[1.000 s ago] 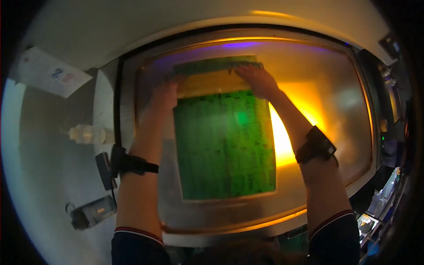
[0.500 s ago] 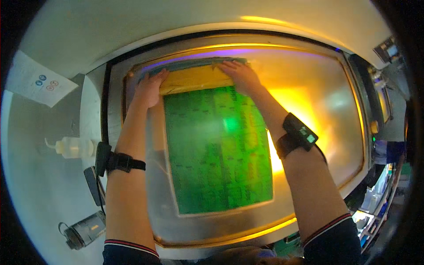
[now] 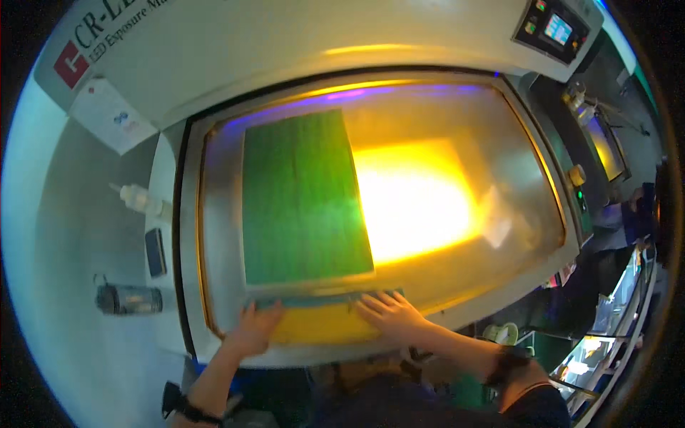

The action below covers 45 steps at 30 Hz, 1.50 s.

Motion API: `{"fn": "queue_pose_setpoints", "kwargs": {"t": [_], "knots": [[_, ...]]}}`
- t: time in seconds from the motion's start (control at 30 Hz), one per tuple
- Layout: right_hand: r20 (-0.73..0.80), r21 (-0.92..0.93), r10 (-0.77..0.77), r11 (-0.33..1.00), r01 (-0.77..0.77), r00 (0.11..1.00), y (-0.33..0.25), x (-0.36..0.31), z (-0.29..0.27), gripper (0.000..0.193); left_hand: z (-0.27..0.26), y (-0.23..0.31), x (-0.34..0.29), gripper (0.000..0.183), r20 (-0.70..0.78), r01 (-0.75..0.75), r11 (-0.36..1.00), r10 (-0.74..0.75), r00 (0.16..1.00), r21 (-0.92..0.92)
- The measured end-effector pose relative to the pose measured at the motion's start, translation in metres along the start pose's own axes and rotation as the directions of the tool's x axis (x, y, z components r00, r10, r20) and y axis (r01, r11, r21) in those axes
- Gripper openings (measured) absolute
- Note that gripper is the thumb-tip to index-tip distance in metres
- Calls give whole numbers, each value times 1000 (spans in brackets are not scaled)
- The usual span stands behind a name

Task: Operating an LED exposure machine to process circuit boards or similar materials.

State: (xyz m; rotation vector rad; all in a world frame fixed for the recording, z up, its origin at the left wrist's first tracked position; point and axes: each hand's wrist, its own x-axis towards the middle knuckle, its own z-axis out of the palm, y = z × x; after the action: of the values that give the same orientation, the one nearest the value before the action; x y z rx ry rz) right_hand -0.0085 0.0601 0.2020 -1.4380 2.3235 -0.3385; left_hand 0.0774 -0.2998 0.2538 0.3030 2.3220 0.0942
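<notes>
A wide squeegee with a yellow body and a blue-green edge lies along the near rim of the lit table. My left hand is closed on its left end, with the fingers over the top. At the other end my right hand grips it, fingers pointing away from me and thumbs hidden from view. Just beyond the squeegee a green rectangular panel with a pale border lies flat under the clear, shiny surface. Neither hand touches the panel.
A bright yellow glow shines right of the panel. The metal frame borders the table. On the left are a white squeeze bottle, a phone and a dark-lidded flask. A control screen sits at the upper right.
Both hands have drawn the squeegee from the panel's far edge toward me, past its near edge. My view has shifted, and the whole green panel is uncovered now.
</notes>
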Motion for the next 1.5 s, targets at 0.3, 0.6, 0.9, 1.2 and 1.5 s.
{"fn": "queue_pose_setpoints", "kwargs": {"t": [0.3,0.6,0.9,1.2,1.5], "knots": [[-46,-31,217,975,-219,975,-4,-30,-13,51,40,34,12,80,-27,138,958,-150,988,-253],[-266,-42,199,975,-218,943,89,-1,-39,61,-54,43,88,77,-370,44,983,-108,923,-177],[-313,-145,193,958,-248,930,320,229,-145,64,-259,-104,279,66,-347,226,937,-312,885,-265],[-355,-174,317,902,-396,879,427,351,-218,71,-345,-196,411,66,-572,78,964,-216,791,-255],[-436,-269,255,878,-395,863,372,298,-162,74,-271,-183,372,66,-745,103,994,-54,665,20]]}}
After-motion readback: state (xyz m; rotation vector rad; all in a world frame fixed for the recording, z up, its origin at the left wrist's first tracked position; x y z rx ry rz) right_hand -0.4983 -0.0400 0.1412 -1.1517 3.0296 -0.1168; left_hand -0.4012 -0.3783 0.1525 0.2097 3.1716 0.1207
